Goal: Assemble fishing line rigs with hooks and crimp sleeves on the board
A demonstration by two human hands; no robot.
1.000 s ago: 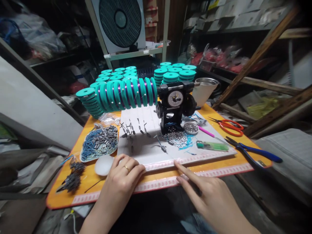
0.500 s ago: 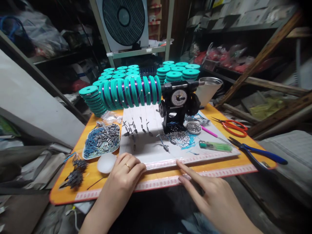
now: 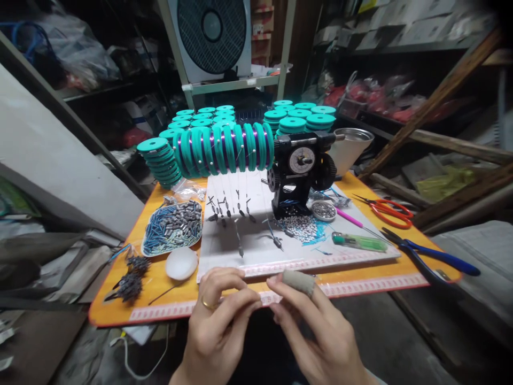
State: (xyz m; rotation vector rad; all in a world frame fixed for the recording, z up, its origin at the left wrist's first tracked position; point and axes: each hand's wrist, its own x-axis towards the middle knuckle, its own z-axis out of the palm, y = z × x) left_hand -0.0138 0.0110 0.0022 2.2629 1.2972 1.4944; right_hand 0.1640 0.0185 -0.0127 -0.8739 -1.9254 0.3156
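Note:
Both hands are over the near edge of the orange table, fingertips facing each other. My left hand (image 3: 220, 315), with a ring, has its thumb and index finger pinched together; whatever is between them is too fine to make out. Opposite it, the fingers of my right hand (image 3: 315, 321) curl towards the thumb, and one finger wears a grey wrap (image 3: 298, 282). Just beyond lies a white board (image 3: 224, 251) with a measuring tape (image 3: 312, 263) along its edge. Fine lines with dark sinkers (image 3: 277, 243) hang onto the board from a row of teal spools (image 3: 224, 147).
A black winding machine (image 3: 298, 176) carries the spools. At left are a tray of sinkers and blue tubes (image 3: 172, 230), a white lump (image 3: 181, 263) and dark spiky pieces (image 3: 129, 283). At right lie a green cutter (image 3: 358, 242), blue pliers (image 3: 436, 256) and orange scissors (image 3: 388, 213).
Both hands have lifted off the board's edge and come closer together and nearer to me. My right hand's stretched fingers have curled in. One hanging sinker now lies nearer on the board.

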